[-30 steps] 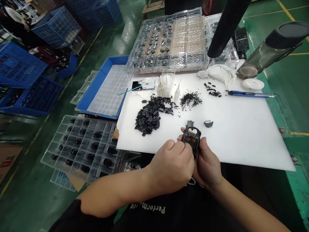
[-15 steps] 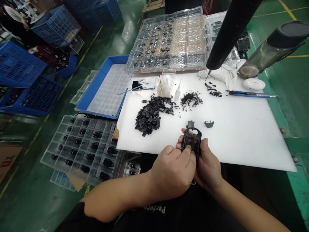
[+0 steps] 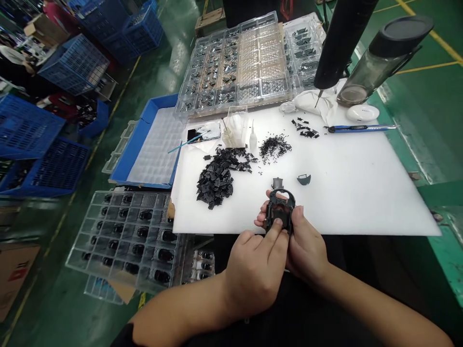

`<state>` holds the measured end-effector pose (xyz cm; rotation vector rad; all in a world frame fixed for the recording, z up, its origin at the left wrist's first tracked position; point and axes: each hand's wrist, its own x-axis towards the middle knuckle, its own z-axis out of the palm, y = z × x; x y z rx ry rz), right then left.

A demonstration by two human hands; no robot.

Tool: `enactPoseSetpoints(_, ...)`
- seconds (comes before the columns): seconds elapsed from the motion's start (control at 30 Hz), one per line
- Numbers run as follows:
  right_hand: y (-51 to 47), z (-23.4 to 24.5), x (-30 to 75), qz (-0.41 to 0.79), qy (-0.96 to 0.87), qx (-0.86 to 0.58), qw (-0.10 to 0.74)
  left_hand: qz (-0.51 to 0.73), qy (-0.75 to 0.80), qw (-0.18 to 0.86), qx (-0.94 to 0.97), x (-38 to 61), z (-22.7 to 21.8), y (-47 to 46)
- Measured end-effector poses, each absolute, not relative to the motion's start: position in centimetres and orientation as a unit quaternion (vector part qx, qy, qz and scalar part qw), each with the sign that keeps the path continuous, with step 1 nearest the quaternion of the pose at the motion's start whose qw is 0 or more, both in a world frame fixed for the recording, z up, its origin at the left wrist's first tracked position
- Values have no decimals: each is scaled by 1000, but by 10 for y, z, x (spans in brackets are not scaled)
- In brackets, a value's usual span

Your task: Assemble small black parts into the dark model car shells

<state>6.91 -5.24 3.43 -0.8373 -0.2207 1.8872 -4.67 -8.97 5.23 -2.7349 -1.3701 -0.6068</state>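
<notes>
Right hand (image 3: 307, 246) grasps the black housing (image 3: 279, 212): fingers wrap under it, thumb on its right edge. The housing sits upright-tilted over the near edge of the white board (image 3: 361, 193), ring end pointing away.

Left hand (image 3: 255, 270) is half clenched, forefinger stretched onto the lower inside of the housing. Half a second ago its fingertips bunched at the housing's left side. Whether its thumb pinches the housing I cannot tell; it is hidden.

The housing is now closer to the board's near edge than before.

Just beyond it lies a small black piece (image 3: 277, 183), and a curved dark piece (image 3: 304, 179) beside that; both unmoved. The pile of black parts (image 3: 217, 176) is unchanged.
</notes>
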Motion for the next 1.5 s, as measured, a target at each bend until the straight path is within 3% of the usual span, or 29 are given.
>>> enactPoseSetpoints(0.33,-51,34,71,787,-58,-372,489,-195,-444,-38,-874,-47,46,-87)
enactPoseSetpoints(0.5,-48,40,74,798,-102,-369,465,-258,-486,49,-833,-66,46,-78)
enactPoseSetpoints(0.73,-47,42,84,793,-304,-373,374,-226,-462,-123,-849,-82,49,-50)
enactPoseSetpoints(1.0,-48,44,82,733,-424,-424,321,-254,-455,-82,-849,-80,44,-55)
enactPoseSetpoints(1.5,-48,38,84,774,-385,-381,328,-263,-481,-62,-834,-77,42,-59)
